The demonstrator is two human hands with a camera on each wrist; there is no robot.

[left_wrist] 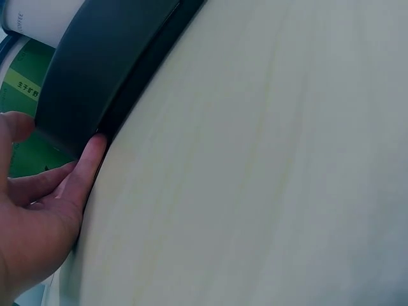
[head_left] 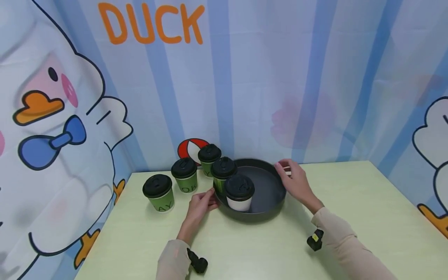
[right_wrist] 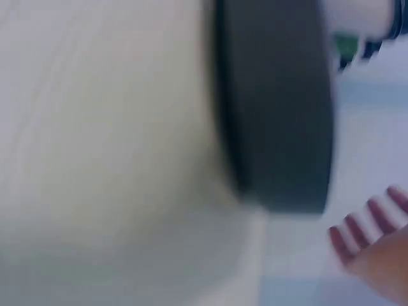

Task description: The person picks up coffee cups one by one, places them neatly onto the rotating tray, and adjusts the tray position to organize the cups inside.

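A round dark baking pan [head_left: 266, 186] sits on the table between both hands. Inside it, at its left side, stand a white paper coffee cup [head_left: 239, 204] and a green paper coffee cup [head_left: 219, 184], both with black lids. My left hand [head_left: 200, 204] holds the pan's left side; in the left wrist view the thumb is at the rim and a finger [left_wrist: 94, 153] lies along the bottom edge of the wall. At the opposite rim is my right hand [head_left: 295, 181], which the blurred right wrist view shows with fingers [right_wrist: 357, 231] spread and apart from the pan wall [right_wrist: 280, 115].
Outside the pan, three more lidded green cups stand on the left: a front one [head_left: 162, 198], a middle one [head_left: 186, 182] and a back one [head_left: 207, 167]. The pale table [head_left: 245, 249] ends at a curtain [head_left: 259, 77] with duck pictures.
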